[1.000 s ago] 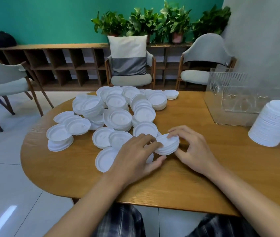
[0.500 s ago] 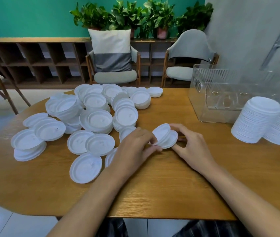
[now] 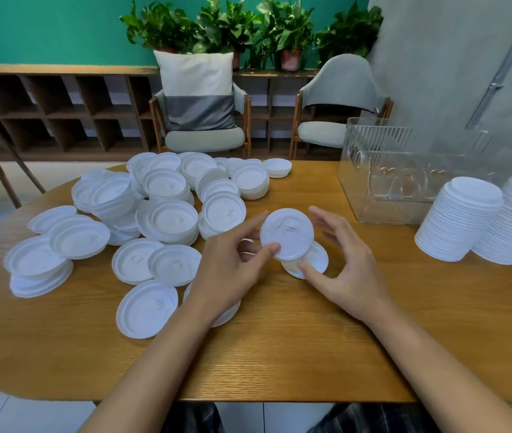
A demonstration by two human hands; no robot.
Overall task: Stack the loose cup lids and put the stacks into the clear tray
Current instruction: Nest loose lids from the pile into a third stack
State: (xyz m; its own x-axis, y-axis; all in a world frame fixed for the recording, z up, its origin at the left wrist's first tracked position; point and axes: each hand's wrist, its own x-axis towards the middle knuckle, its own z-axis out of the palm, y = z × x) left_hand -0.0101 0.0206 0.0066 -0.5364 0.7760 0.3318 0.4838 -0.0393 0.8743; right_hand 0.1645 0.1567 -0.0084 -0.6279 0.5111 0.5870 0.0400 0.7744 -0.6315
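Note:
Many white cup lids (image 3: 167, 218) lie loose and in short piles over the left half of the wooden table (image 3: 279, 345). My left hand (image 3: 232, 270) pinches one white lid (image 3: 287, 232) by its edge, tilted up above the table. Under it sits a small stack of lids (image 3: 314, 260), and my right hand (image 3: 345, 270) has its fingers spread around that stack, thumb touching its near edge. The clear tray (image 3: 382, 179) stands at the back right, with no lids visible inside. Two tall stacks of lids (image 3: 460, 218) lie tilted in front of the clear tray.
Two chairs (image 3: 204, 120) stand behind the table, one with a cushion. A third chair is at the left edge. A wooden shelf unit with potted plants (image 3: 226, 26) runs along the green wall. The table's near edge curves close to my body.
My left hand has lifted one lid off the small stack and tilted it up. My right hand has opened around the stack. The view has shifted slightly left.

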